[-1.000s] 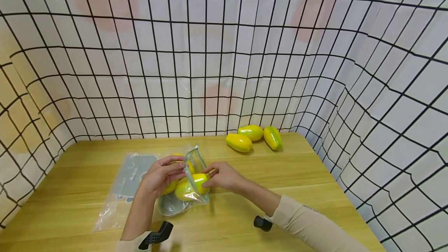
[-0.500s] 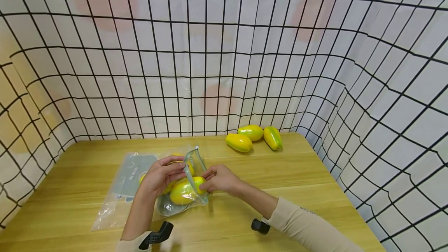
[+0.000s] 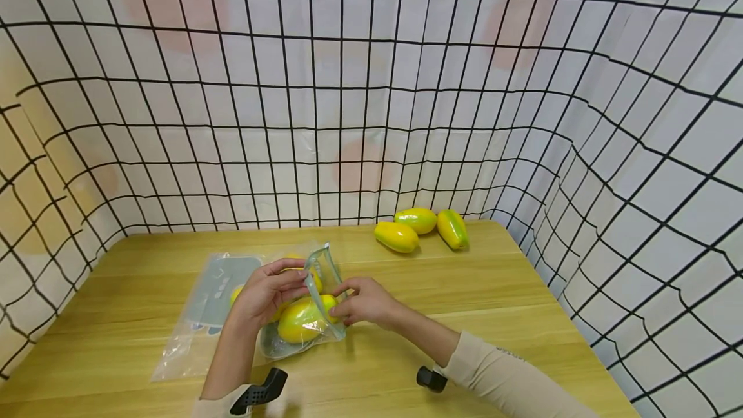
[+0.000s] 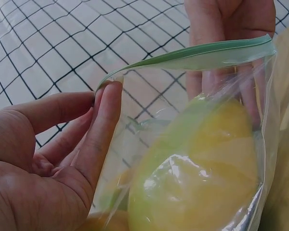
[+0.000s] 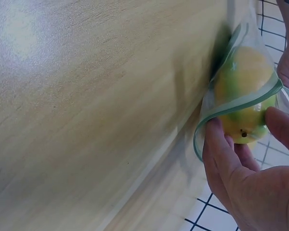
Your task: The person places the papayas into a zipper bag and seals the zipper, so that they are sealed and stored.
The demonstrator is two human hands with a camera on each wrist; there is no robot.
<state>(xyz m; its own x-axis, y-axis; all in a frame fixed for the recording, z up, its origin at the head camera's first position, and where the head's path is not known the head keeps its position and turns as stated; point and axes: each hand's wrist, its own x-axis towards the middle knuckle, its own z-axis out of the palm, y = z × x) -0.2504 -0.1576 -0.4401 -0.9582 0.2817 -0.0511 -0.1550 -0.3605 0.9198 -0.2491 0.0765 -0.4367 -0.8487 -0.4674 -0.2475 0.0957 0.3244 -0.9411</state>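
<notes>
A clear zip bag point(image 3: 314, 289) with a green-edged mouth stands gaping toward the right in the head view. My left hand point(image 3: 262, 294) pinches its rim between thumb and fingers, as the left wrist view shows at the green strip point(image 4: 202, 52). Inside the mouth lies a yellow-green papaya point(image 3: 298, 322), its end toward my right hand point(image 3: 368, 303). The right wrist view shows that hand's thumb and fingers around the end of this papaya point(image 5: 248, 120), some fingers at the bag's edge. More yellow fruit point(image 3: 317, 280) shows deeper in the bag, partly hidden by my left hand.
Three more papayas point(image 3: 396, 237) lie together at the back of the wooden table point(image 3: 464, 295). A flat plastic bag with a grey print point(image 3: 229, 286) lies left of my left hand. White cloth walls with a black grid point(image 3: 371, 108) enclose the table.
The papaya has slid left and deeper into the bag, with my right hand following it slightly. Yellow fruit has appeared left of my left hand, which stays in place.
</notes>
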